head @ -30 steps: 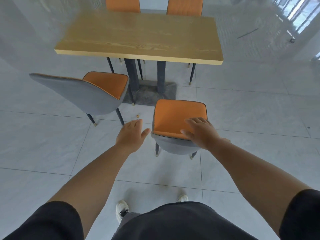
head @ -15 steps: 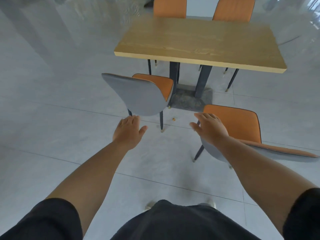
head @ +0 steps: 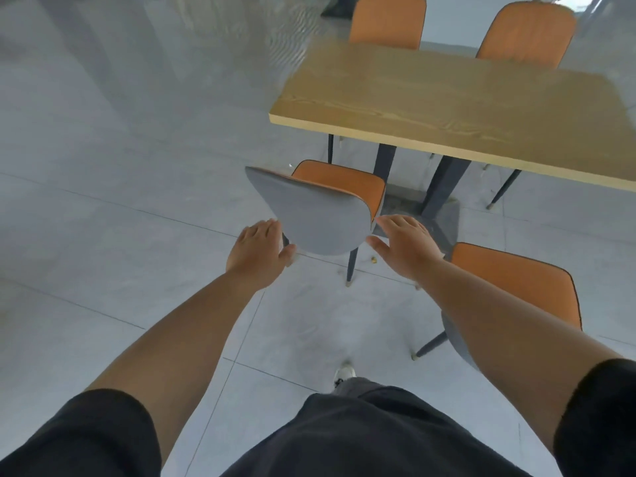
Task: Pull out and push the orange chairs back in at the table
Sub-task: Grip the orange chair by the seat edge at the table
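Nearest the camera, both forearms extend forward over the pale grey tiled floor [head: 103, 235], above a dark garment and one white shoe [head: 344, 372]. At lower right, partly behind the right forearm, an orange-seated chair with a grey shell back [head: 516, 287] stands pulled out, well apart from the near edge of the table.

Ahead, the left hand [head: 256, 251] and the right hand [head: 406, 247] flank the grey curved backrest of a second orange-seated chair [head: 320, 215]. Both hands are spread wide with fingers extended and hold nothing. The left hand sits at the lower left edge of the backrest, thumb just under it; whether it touches cannot be told. The right hand lies just beside the right edge. This two-sided placement appears intended to grip the backrest evenly so the chair travels straight.

That chair stands off the near left corner of the light wood rectangular tabletop [head: 447, 98], with only its seat front close to the near edge. Beyond it, the dark pedestal legs [head: 440, 184] and their base plate occupy the space under the table and may limit how far the seat can go in. A small brown object [head: 373, 259] lies on the floor beside the chair leg. Two further orange chair backs [head: 387, 22] stand tucked at the far edge.
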### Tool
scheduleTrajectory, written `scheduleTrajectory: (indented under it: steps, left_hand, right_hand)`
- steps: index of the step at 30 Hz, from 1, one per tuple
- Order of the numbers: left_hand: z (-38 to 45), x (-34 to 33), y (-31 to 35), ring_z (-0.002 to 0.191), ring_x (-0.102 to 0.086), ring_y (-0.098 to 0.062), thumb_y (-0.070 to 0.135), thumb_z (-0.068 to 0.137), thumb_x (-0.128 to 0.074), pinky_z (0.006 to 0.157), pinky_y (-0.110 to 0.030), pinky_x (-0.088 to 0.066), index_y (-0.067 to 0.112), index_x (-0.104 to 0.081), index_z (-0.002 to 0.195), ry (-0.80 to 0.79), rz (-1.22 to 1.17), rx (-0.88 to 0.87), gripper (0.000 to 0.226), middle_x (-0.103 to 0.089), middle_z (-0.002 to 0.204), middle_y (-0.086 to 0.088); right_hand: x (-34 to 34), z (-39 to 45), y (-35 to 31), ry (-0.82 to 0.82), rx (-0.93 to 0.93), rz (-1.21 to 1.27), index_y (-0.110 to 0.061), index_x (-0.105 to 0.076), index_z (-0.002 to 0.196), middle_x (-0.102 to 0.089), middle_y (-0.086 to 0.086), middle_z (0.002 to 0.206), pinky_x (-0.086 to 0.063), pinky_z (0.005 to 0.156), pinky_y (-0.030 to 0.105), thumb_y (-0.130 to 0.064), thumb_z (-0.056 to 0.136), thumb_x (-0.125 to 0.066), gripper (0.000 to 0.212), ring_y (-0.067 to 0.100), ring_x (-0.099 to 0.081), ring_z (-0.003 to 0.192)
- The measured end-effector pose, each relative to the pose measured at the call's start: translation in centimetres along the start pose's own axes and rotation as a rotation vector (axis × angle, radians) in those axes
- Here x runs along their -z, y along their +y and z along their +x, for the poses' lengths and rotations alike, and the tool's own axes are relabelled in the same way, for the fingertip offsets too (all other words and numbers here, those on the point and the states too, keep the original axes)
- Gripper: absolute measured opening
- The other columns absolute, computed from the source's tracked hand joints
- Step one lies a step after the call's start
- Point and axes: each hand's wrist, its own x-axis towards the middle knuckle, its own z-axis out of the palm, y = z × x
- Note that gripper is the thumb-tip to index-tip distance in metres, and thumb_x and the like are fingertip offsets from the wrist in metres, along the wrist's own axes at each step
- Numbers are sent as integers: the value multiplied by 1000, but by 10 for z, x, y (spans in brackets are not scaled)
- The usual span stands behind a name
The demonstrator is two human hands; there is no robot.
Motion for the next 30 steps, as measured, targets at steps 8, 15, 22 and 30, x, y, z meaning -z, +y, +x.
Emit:
scheduleTrajectory:
  steps: [8,15,22,30]
  left_hand:
    - [81,8,-42,125,-43,-29,50,95,-39,108,-41,-31,9,-39,132,1,-6,21,55,-49,136,-11]
    - [160,-3,-82,135,-35,-30,55,95,-34,112,-42,-26,10,-32,142,-75,40,-99,65,-40,147,-12]
    - [242,-23,-140,131,-40,-29,64,91,-32,109,-43,-33,12,-37,139,-187,62,-371,70,-46,143,-9]
    - [278,-41,-158,97,-55,-24,66,91,-33,75,-35,-43,19,-49,120,-316,-26,-537,57,-60,111,-2]
  right_hand:
    - [-3,102,-16,-69,78,-27,-19,-45,135,-51,3,139,-34,106,44,-60,93,-34,60,27,-40,131]
    - [-32,152,-39,-122,37,-10,-19,-37,141,-44,4,145,-27,109,43,-62,91,-33,66,28,-35,135]
    - [-64,193,-77,-199,-145,55,-22,-35,142,-42,1,146,-24,110,45,-69,88,-37,72,27,-34,134]
    - [-77,208,-83,-211,-354,37,-33,-50,122,-60,-6,115,-37,95,43,-76,82,-31,62,24,-51,112]
